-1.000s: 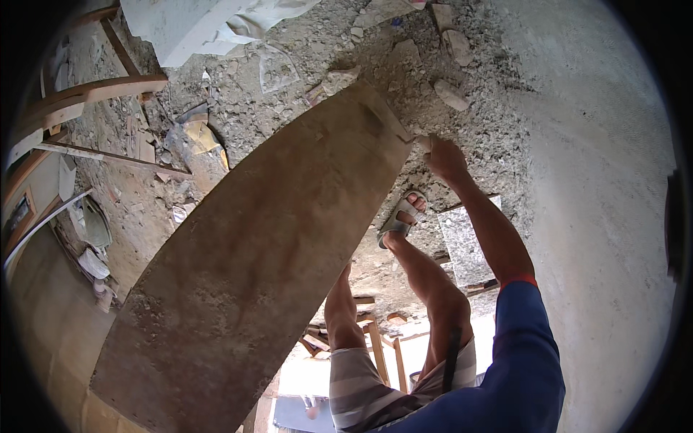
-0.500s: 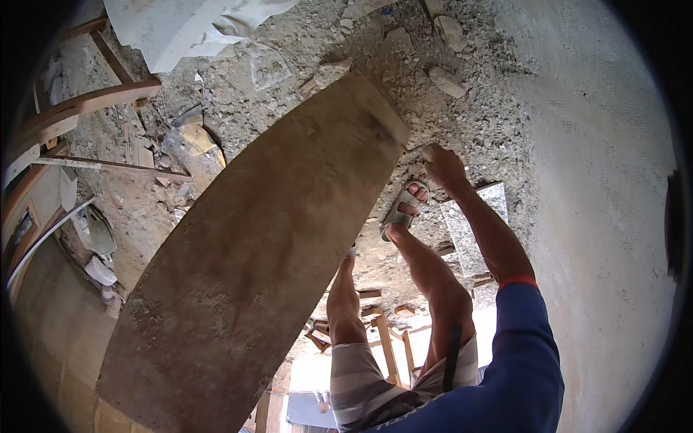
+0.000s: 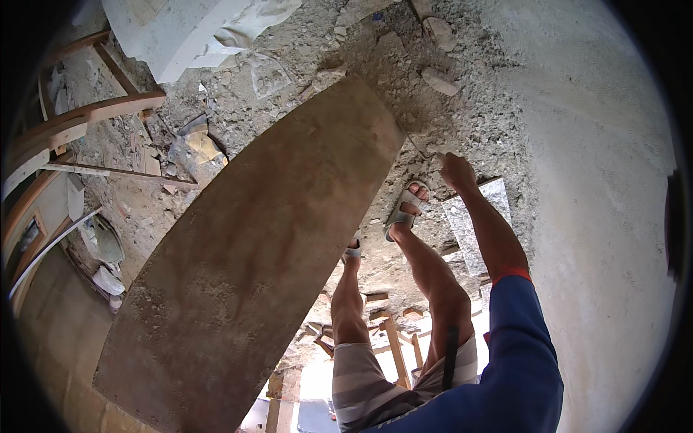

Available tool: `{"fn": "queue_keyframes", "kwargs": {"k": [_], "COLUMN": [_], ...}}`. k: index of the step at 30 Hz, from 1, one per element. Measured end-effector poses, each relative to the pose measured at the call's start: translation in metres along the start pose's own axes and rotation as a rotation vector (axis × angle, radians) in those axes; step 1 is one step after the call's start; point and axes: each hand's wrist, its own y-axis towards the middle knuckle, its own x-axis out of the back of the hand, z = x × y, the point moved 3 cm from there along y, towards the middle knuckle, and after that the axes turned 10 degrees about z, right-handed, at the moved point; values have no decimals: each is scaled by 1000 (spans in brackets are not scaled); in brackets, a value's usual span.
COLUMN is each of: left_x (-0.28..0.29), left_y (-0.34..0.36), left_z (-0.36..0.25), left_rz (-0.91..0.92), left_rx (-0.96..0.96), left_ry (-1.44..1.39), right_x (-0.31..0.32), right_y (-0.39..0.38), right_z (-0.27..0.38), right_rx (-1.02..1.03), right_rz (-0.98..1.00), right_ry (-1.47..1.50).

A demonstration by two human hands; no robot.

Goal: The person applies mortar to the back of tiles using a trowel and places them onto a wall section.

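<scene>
A large brown board (image 3: pixel 245 245), smeared with what looks like dried mortar or plaster, fills the left and middle of the view on a slant. My right hand (image 3: pixel 457 173) is closed round a thin tool (image 3: pixel 415 146) that looks like a trowel seen edge-on. Its far end comes up to the board's upper right edge, and its handle is mostly hidden in my fingers. My left hand is out of sight; the board covers the area where that arm would show.
A pale rough wall (image 3: pixel 592 216) rises on the right. Rubble (image 3: pixel 476 108) covers the ground, with a speckled slab (image 3: pixel 480 224) by my sandalled foot (image 3: pixel 406 209). Wooden frames (image 3: pixel 94 115) lean at the left, below a white sheet (image 3: pixel 188 36). Timber pieces (image 3: pixel 393 346) lie behind my legs.
My right hand has drawn back from the board, moving a little right and down with the trowel. The trowel's thin edge now shows clear of the board, which has barely shifted.
</scene>
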Motion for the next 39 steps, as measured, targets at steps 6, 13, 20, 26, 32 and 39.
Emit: {"fn": "queue_keyframes", "kwargs": {"k": [6,13,20,26,32,39], "left_x": [53,43,39,38,27,59], "left_y": [-113,-147,-132,-118,-149,-216], "left_z": [62,100,70,76,101,166], "left_rz": [47,94,122,172,187,215], "left_rx": [86,183,284,374,465,559], "left_ry": [-27,-71,-123,-111,-202,-237], "right_x": [-13,-4,17,43,72,47], "right_y": [-42,-43,-15,-44,45,19], "right_z": [39,56,41,151,107,91], "right_rx": [118,83,95,284,99,41], "right_rz": [-113,-73,-152,-87,-252,-108], "right_ry": [206,173,44,113,56,51]}}
